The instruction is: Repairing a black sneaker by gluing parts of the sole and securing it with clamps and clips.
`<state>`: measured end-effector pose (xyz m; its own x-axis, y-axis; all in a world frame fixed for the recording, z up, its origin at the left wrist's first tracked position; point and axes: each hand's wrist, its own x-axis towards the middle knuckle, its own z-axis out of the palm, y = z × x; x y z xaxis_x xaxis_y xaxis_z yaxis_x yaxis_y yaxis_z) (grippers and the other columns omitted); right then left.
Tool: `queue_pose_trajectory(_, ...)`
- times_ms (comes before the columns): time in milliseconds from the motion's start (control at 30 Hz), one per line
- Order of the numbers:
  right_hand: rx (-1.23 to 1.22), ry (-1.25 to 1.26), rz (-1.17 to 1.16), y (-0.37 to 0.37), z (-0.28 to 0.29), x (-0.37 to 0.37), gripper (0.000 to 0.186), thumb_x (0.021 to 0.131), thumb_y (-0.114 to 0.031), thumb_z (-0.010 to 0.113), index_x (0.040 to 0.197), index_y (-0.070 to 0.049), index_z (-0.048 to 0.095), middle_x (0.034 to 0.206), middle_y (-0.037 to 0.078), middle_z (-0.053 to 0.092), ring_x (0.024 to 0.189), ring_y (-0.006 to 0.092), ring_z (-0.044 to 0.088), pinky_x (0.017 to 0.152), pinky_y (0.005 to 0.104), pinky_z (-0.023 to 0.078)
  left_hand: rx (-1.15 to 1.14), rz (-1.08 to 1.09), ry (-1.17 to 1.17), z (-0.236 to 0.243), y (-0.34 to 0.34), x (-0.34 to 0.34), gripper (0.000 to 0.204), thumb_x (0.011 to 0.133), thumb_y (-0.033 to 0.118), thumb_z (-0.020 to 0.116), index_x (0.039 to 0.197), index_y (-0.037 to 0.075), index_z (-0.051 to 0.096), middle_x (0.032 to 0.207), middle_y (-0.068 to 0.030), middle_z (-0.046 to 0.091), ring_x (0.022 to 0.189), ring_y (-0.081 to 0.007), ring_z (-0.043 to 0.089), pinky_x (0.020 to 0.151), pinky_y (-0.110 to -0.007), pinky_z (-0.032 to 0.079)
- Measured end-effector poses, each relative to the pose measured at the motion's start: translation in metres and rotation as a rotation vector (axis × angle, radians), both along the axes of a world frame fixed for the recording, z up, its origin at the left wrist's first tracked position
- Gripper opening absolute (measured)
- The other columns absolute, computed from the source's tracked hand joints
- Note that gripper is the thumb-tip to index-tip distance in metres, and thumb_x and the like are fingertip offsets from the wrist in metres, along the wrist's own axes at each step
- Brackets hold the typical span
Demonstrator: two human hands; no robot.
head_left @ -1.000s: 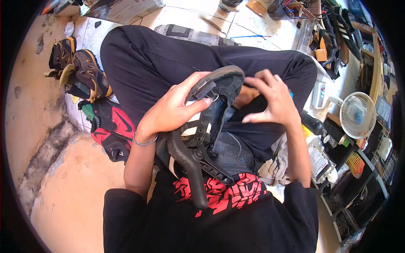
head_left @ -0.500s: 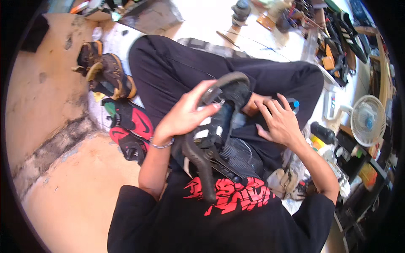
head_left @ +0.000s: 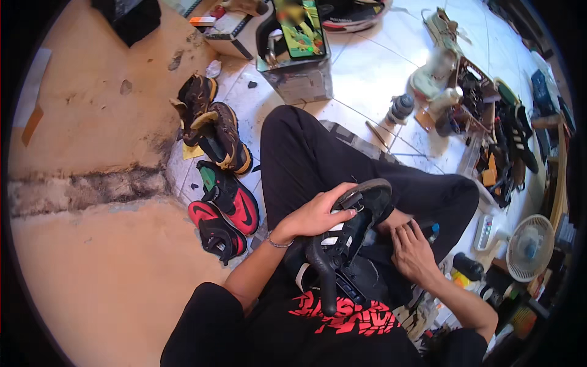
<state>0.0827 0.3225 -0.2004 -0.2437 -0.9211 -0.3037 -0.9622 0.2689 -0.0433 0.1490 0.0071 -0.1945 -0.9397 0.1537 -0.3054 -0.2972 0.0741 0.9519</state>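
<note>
In the person's lap, the left hand (head_left: 315, 215) grips the black leather shoe with white stripes (head_left: 351, 238) by its toe. The right hand (head_left: 413, 252) rests flat, fingers loose, just beside it. Red-and-black sneakers (head_left: 223, 214) crowd the tiled floor (head_left: 361, 79) leftward; farther tiles lie bare.

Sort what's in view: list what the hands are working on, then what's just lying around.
In hand:
- black shoe, gripped by the left hand
- right hand, resting on the lap beside it

Lying about:
- red and black shoes
- brown shoes
- small white fan
- cardboard box
</note>
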Motion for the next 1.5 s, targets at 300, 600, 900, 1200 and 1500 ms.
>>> queue_pose_trajectory(300, -0.623, -0.775, -0.608, -0.049, 0.033, -0.083, 0.052, 0.085, -0.035, 0.063, 0.119, 0.005, 0.058, 0.102, 0.017, 0.061, 0.090, 0.0265, 0.061, 0.083, 0.0380, 0.049, -0.004, 0.033, 0.002, 0.020, -0.006, -0.008, 0.051, 0.095, 0.010, 0.069, 0.141, 0.000, 0.049, 0.109, -0.0157, 0.072, 0.106, -0.0153, 0.067, 0.094, -0.033, 0.051)
queue_pose_trajectory(600, -1.826, -1.698, -0.527, -0.138, 0.055, -0.076, 0.050, 0.090, -0.048, 0.043, 0.106, -0.001, 0.049, 0.092, 0.008, 0.048, 0.077, 0.0185, 0.046, 0.068, 0.0345, 0.038, 0.012, 0.028, 0.021, 0.025, 0.005, -0.011, 0.055, 0.094, 0.005, 0.066, 0.145, -0.001, 0.047, 0.123, -0.0163, 0.067, 0.117, -0.0196, 0.063, 0.101, -0.033, 0.047)
queue_pose_trajectory(900, -1.672, -1.764, -0.623, -0.154, 0.045, -0.075, 0.050, 0.092, -0.041, 0.044, 0.106, 0.006, 0.053, 0.097, 0.011, 0.052, 0.078, 0.0188, 0.050, 0.070, 0.0338, 0.042, 0.028, 0.039, -0.022, 0.031, 0.004, -0.017, 0.058, 0.092, 0.004, 0.066, 0.146, -0.002, 0.045, 0.118, -0.0224, 0.069, 0.113, -0.0256, 0.069, 0.096, -0.036, 0.050)
queue_pose_trajectory(1200, -1.609, -1.646, -0.621, -0.162, 0.045, -0.072, 0.061, 0.091, -0.044, 0.042, 0.113, 0.011, 0.056, 0.096, 0.017, 0.059, 0.079, 0.0196, 0.056, 0.070, 0.0307, 0.046, -0.004, 0.019, -0.062, 0.029, 0.002, -0.016, 0.054, 0.092, 0.005, 0.068, 0.142, -0.005, 0.049, 0.117, -0.0219, 0.070, 0.115, -0.0206, 0.068, 0.096, -0.034, 0.050)
queue_pose_trajectory(1500, -1.405, -1.641, -0.669, -0.152, 0.055, -0.083, 0.077, 0.097, -0.057, 0.030, 0.126, 0.010, 0.055, 0.103, 0.023, 0.060, 0.085, 0.0290, 0.059, 0.079, 0.0389, 0.048, 0.026, 0.035, -0.011, 0.031, 0.004, -0.015, 0.052, 0.092, 0.006, 0.067, 0.140, -0.004, 0.049, 0.108, -0.0203, 0.071, 0.101, -0.0174, 0.069, 0.090, -0.035, 0.051)
